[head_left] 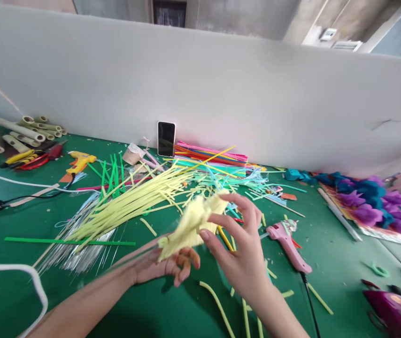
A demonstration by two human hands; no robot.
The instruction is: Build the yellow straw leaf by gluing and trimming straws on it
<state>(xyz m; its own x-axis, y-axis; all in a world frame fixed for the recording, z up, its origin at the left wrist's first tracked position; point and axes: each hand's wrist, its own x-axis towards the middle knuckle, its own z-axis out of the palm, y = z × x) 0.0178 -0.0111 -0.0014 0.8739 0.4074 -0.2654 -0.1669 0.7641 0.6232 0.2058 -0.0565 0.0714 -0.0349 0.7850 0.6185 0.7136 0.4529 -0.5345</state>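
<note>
A pale yellow fuzzy piece (195, 218), apparently made of chenille stems (pipe cleaners), is held up over the green table and blurred by motion. My left hand (170, 266) grips its lower left end from beneath, palm up and fingers curled. From the right, my right hand (241, 234) pinches the piece's right side between thumb and fingers. Just behind lies a long bundle of pale yellow pipe cleaners (130, 204). Several loose yellow stems (218, 305) rest in front of and below my right hand.
A pink glue gun (288, 246) lies to the right, a yellow glue gun (80, 161) to the left. Pliers (42, 157) and bamboo tubes (27, 131) are at far left. A phone (166, 138) leans on the white partition (200, 89). Purple flowers (369, 206) sit at right.
</note>
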